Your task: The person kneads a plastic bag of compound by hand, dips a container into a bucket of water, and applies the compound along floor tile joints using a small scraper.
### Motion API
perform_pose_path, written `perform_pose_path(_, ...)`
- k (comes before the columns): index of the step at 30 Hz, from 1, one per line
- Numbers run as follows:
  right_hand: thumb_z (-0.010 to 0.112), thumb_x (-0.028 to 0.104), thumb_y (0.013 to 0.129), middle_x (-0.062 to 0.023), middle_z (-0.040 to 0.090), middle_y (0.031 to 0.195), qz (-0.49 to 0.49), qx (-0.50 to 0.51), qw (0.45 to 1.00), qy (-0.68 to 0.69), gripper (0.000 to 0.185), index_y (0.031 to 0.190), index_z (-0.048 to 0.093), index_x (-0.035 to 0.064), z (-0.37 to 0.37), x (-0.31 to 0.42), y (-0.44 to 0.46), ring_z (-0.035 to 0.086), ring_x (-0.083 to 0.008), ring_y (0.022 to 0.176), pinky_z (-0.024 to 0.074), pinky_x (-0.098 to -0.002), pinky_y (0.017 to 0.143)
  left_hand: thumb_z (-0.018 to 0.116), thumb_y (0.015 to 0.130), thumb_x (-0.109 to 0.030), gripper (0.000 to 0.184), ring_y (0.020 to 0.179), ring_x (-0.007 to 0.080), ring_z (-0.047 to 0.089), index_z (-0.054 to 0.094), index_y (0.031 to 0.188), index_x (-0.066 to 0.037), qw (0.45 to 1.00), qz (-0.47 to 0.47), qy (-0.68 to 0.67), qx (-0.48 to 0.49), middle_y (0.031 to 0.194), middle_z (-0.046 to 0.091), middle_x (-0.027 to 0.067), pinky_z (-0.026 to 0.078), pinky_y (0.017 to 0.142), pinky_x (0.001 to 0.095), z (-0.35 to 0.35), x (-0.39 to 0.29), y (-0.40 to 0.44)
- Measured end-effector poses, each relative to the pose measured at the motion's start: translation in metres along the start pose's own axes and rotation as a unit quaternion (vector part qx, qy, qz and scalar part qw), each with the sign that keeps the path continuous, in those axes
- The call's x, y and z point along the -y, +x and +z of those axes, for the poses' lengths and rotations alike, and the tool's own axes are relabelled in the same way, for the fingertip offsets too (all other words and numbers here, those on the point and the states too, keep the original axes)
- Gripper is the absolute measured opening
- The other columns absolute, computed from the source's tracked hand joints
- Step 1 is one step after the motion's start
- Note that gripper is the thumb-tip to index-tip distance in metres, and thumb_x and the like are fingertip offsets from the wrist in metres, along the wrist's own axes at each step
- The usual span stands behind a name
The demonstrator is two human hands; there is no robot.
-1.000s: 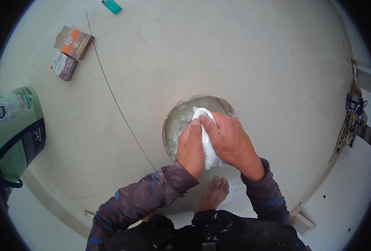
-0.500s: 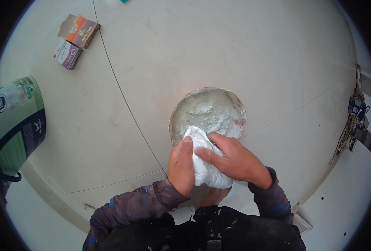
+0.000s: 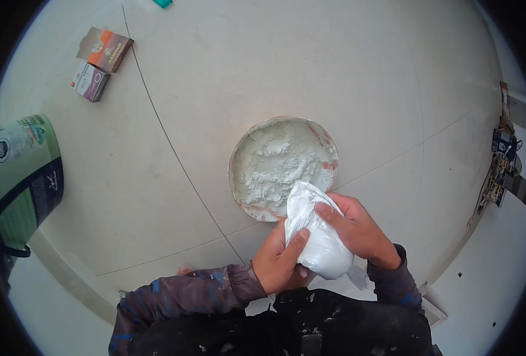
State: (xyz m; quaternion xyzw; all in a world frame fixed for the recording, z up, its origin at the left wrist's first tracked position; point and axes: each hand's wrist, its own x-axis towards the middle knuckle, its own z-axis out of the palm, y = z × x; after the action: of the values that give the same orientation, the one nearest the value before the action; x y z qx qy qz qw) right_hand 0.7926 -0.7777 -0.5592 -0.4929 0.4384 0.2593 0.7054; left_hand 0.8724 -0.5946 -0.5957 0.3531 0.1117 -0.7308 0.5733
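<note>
White bag [image 3: 319, 234] is between my two hands. Left hand [image 3: 279, 257] grips its left side, thumb on the near face; right hand [image 3: 361, 230] grips its right side, thumb on top near the upper edge. Bag's full, rounded end hangs between the palms toward the body; gathered end points away, at the near rim of the round tub [image 3: 284, 169]. Can't tell if they touch. Tub sits on the floor [image 3: 358, 77] just beyond both hands, pale lumpy powder [image 3: 281, 160] inside. Two small boxes [image 3: 100, 62] lie well apart, beyond and left of the left hand. Green bucket [image 3: 22, 172] far left of it.
</note>
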Motion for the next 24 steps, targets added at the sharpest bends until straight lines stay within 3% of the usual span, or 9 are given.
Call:
perform_pose_path(6, 0.050, 0.031, 0.108, -0.0032, 0.069, 0.096, 0.005, 0.036, 0.999, -0.006, 0.039, 0.117, 0.065, -0.0032, 0.000, -0.010, -0.002, 0.061, -0.0069, 0.086, 0.0517, -0.0275, 0.075, 0.040, 0.112, -0.034, 0.038, 0.097, 0.0080, 0.059, 0.051, 0.127, -0.001, 1.000, 0.011, 0.018, 0.009, 0.105, 0.064, 0.0028, 0.050, 0.086, 0.0281, 0.005, 0.003, -0.001)
perform_pose_path(9, 0.050, 0.033, 0.108, -0.0040, 0.068, 0.100, 0.056, 0.043, 0.997, 0.014, 0.040, 0.120, 0.063, -0.0035, 0.001, -0.005, -0.001, 0.061, -0.0074, 0.089, 0.0518, -0.0278, 0.077, 0.037, 0.112, -0.036, 0.041, 0.099, 0.0076, 0.059, 0.054, 0.126, 0.000, 0.997, -0.070, 0.028, 0.013, 0.108, 0.063, 0.0029, 0.049, 0.089, 0.0274, 0.007, -0.006, -0.004)
perform_pose_path(11, 0.051, 0.033, 0.108, -0.0042, 0.068, 0.102, 0.041, 0.057, 0.997, 0.031, 0.040, 0.121, 0.062, -0.0030, 0.006, -0.011, -0.001, 0.062, -0.0083, 0.091, 0.0522, -0.0282, 0.079, 0.037, 0.111, -0.044, 0.043, 0.073, 0.0039, 0.053, 0.056, 0.121, -0.006, 1.000, 0.010, 0.005, -0.001, 0.091, 0.060, -0.0013, 0.044, 0.062, 0.0230, 0.014, 0.007, -0.004)
perform_pose_path(13, 0.051, 0.034, 0.108, -0.0045, 0.068, 0.104, 0.026, 0.074, 0.996, 0.046, 0.041, 0.123, 0.062, -0.0026, 0.005, -0.010, -0.001, 0.063, -0.0092, 0.093, 0.0526, -0.0286, 0.080, 0.038, 0.110, -0.046, 0.044, 0.065, 0.0055, 0.048, 0.057, 0.119, -0.007, 0.998, 0.019, 0.062, 0.000, 0.088, 0.058, -0.0005, 0.037, 0.054, 0.0214, 0.014, -0.016, -0.008)
perform_pose_path(15, 0.063, 0.034, 0.101, -0.0049, 0.069, 0.109, 0.055, 0.069, 0.993, 0.076, 0.042, 0.125, 0.061, -0.0006, -0.002, 0.003, -0.002, 0.065, -0.0121, 0.095, 0.0532, -0.0300, 0.084, 0.040, 0.109, -0.046, 0.043, 0.061, 0.0049, 0.045, 0.056, 0.118, -0.007, 0.994, -0.038, -0.005, -0.099, 0.087, 0.058, 0.0001, 0.034, 0.051, 0.0210, 0.020, -0.040, -0.012)
perform_pose_path(16, 0.063, 0.034, 0.101, -0.0049, 0.069, 0.109, 0.056, 0.069, 0.993, 0.077, 0.042, 0.125, 0.061, -0.0006, -0.003, 0.007, -0.003, 0.065, -0.0121, 0.095, 0.0532, -0.0300, 0.084, 0.042, 0.109, -0.044, 0.042, 0.063, 0.0043, 0.045, 0.055, 0.122, -0.006, 0.994, -0.056, -0.011, -0.095, 0.088, 0.058, 0.0001, 0.034, 0.051, 0.0202, 0.013, -0.038, -0.011)
perform_pose_path(18, 0.077, 0.031, 0.092, -0.0055, 0.070, 0.110, 0.040, 0.160, 0.985, -0.054, 0.048, 0.125, 0.062, 0.0014, -0.004, 0.011, -0.004, 0.067, -0.0142, 0.098, 0.0531, -0.0309, 0.088, 0.043, 0.109, -0.043, 0.042, 0.063, 0.0039, 0.045, 0.055, 0.125, -0.006, 0.995, -0.057, 0.017, -0.077, 0.088, 0.058, -0.0001, 0.034, 0.051, 0.0198, 0.004, -0.041, -0.012)
perform_pose_path(20, 0.081, 0.030, 0.087, -0.0058, 0.070, 0.110, 0.071, 0.175, 0.980, -0.063, 0.052, 0.126, 0.062, 0.0018, -0.012, 0.013, -0.001, 0.067, -0.0144, 0.098, 0.0532, -0.0313, 0.089, 0.046, 0.109, -0.036, 0.035, 0.069, 0.0013, 0.048, 0.051, 0.129, -0.007, 0.996, -0.058, 0.052, -0.036, 0.096, 0.060, -0.0022, 0.040, 0.057, 0.0185, -0.005, -0.048, -0.014)
perform_pose_path(24, 0.085, 0.026, 0.082, -0.0061, 0.071, 0.110, 0.092, 0.173, 0.980, -0.020, 0.056, 0.127, 0.062, 0.0022, -0.016, 0.014, -0.001, 0.066, -0.0144, 0.100, 0.0529, -0.0319, 0.091, 0.049, 0.109, -0.033, 0.034, 0.065, 0.0018, 0.047, 0.051, 0.128, -0.005, 0.995, -0.047, 0.091, -0.014, 0.092, 0.060, -0.0015, 0.040, 0.057, 0.0185, -0.007, -0.047, -0.019)
